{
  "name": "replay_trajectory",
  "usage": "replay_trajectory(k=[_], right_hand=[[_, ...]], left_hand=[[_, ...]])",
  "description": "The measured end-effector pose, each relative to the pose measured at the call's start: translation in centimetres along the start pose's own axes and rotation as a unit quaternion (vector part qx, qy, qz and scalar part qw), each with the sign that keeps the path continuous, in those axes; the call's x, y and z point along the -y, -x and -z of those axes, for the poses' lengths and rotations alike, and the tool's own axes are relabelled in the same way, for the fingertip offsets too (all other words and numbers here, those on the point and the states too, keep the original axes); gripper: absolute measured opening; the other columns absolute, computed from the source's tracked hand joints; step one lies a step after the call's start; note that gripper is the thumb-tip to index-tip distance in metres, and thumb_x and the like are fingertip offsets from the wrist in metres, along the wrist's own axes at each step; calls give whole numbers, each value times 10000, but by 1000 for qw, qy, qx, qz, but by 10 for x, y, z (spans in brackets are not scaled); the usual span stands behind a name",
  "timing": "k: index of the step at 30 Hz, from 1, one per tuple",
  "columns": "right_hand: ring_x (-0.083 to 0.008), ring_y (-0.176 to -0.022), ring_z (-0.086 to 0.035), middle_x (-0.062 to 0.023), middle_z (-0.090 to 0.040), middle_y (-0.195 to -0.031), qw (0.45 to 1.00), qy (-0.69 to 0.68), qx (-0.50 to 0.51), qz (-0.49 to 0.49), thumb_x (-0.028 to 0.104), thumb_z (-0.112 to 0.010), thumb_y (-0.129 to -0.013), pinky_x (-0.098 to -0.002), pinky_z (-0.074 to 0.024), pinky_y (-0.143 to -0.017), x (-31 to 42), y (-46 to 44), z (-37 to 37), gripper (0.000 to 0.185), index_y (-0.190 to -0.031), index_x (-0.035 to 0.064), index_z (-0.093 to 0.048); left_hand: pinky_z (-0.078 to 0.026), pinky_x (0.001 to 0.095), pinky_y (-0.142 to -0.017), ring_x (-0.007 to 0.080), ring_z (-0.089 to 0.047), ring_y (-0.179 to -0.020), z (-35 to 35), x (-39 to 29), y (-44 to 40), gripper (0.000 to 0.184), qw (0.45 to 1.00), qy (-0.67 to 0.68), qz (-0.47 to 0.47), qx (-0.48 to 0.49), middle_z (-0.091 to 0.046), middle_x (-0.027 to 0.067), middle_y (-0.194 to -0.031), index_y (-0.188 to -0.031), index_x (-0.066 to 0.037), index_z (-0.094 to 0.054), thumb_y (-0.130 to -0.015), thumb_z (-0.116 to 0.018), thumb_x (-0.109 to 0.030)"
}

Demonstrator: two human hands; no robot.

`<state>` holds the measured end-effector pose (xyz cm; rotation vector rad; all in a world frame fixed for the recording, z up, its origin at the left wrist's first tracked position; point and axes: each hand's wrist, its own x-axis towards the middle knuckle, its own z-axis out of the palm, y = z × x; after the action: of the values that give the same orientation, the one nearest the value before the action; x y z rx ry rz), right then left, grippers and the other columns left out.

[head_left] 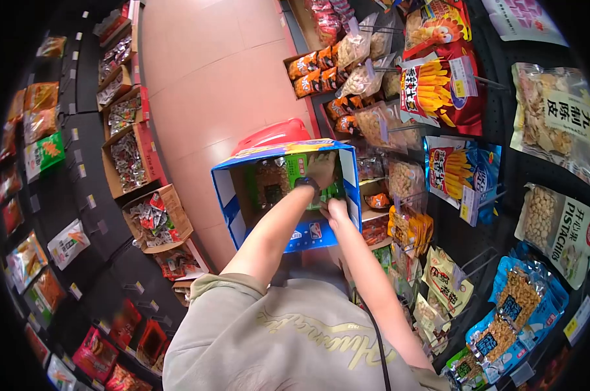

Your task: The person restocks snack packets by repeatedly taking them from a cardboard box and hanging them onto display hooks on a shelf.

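A blue-rimmed cardboard box (221, 195) stands in front of my body with its top side facing me. Inside lie green snack packets (296, 165) with see-through windows showing brown contents. My left hand (320, 169) reaches deep into the right half of the box, fingers stretched out over the green packets; a dark band circles its wrist. Closer to me, at the box's near right edge, my right hand (336, 210) has its fingers bent against a green packet (334, 190). Its fingertips are partly hidden, and the grip looks like a pinch.
Behind the box is a red plastic object (272, 133) on the tiled floor (210, 58). Shelves and hooks with bagged snacks, such as a red fries bag (441, 88) and pistachios (559, 228), line the right. Cartons of small packets (129, 159) line the left.
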<state>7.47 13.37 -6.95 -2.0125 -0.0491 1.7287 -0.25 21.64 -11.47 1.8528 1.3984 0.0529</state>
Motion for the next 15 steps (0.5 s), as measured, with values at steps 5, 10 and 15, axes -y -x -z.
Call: replay_trajectory(k=[5, 10, 15], right_hand=[[-244, -910, -578, -123, -486, -1108, 999, -13, 0, -40, -22, -370, -800, -441, -484, -792, -10, -19, 12, 412, -1207, 42, -371], [-253, -854, -605, -151, -481, -1119, 998, 41, -30, -40, -36, -382, -798, -399, -550, -634, -7, -16, 2, 437, -1228, 28, -339], [-306, -914, -605, -194, -530, -1113, 987, 148, -42, -44, -32, -537, -728, -394, -546, -641, 6, -4, -6, 463, -1173, 16, -417]], left_hand=[[-300, 495, -995, 379, -404, -1196, -2, 5, -22, 813, 999, -34, -1, 18, -436, 236, -1275, -1285, -21, -349, -658, -666, -432], [-445, 431, -849, 329, -571, -981, 22, 21, -22, 505, 986, 22, -36, 159, -561, 171, -1144, -1050, -97, -604, -689, -638, -449], [-447, 451, -768, 324, -582, -881, 44, 29, 16, 254, 987, -17, -158, -12, -608, 147, -912, -971, -93, -636, -760, -588, -225]])
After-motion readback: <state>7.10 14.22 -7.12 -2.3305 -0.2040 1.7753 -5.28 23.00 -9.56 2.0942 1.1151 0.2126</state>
